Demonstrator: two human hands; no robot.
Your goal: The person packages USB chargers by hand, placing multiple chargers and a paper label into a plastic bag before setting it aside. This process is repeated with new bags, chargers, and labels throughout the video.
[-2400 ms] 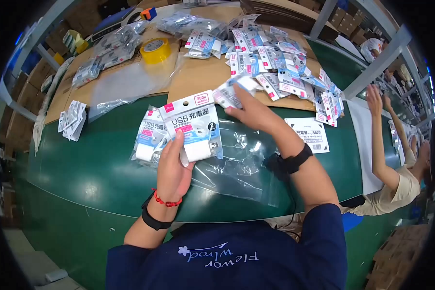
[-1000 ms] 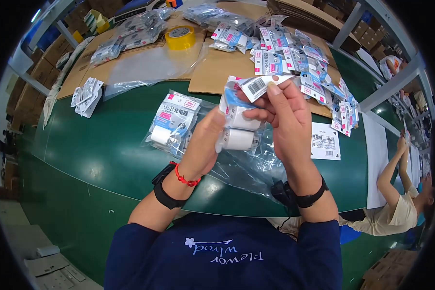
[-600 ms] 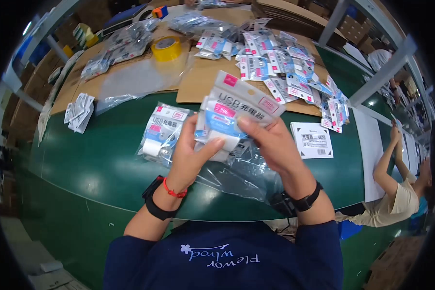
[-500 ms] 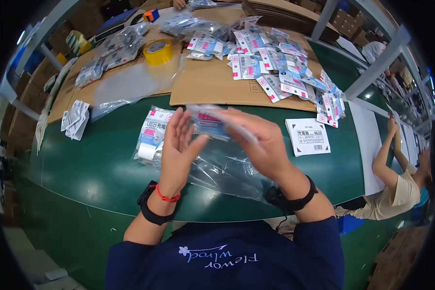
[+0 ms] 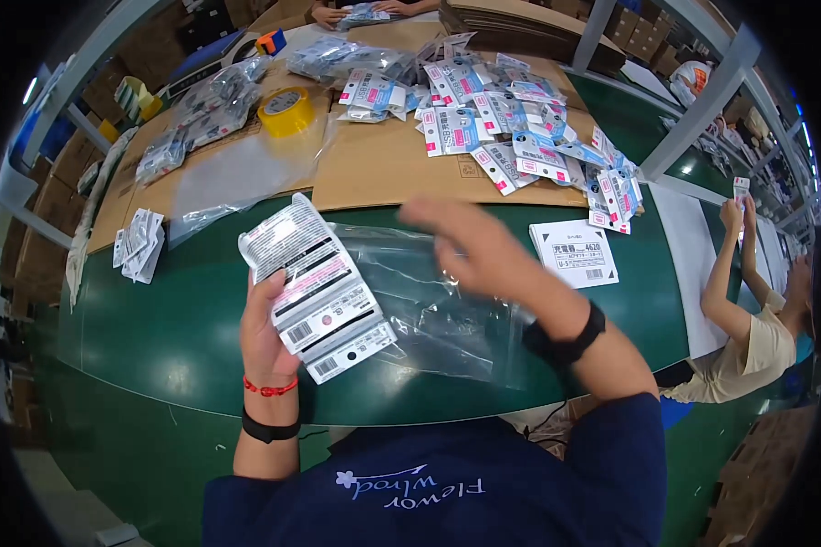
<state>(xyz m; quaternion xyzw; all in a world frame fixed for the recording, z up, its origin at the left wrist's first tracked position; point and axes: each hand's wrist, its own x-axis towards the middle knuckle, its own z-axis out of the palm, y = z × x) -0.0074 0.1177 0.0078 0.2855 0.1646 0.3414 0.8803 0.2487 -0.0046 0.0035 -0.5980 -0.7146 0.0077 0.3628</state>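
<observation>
My left hand [image 5: 269,333] grips a fanned stack of flat charger packs [image 5: 324,305], with printed backs and barcodes turned up. The thumb presses on top of the stack; the other fingers are hidden beneath it. To the right, a clear plastic bag [image 5: 438,319] lies flat on the green table, partly under the stack. Above the bag's far right part is my right hand [image 5: 470,242], slightly blurred, fingers stretched leftward and thumb apart, holding nothing. Just right of that hand lies a small stack of white printed labels [image 5: 575,253].
A heap of charger packs [image 5: 529,128] lies on cardboard [image 5: 365,173] at the far side. Yellow tape [image 5: 285,111], filled clear bags [image 5: 214,105] and small white packets [image 5: 140,244] are at left. A metal post [image 5: 702,109] stands at right. Other people's hands work far off and at right.
My left hand has come left and nearer, now holding the charger packs with their backs up. The right hand has come off the packs it was at and is apart from them.
</observation>
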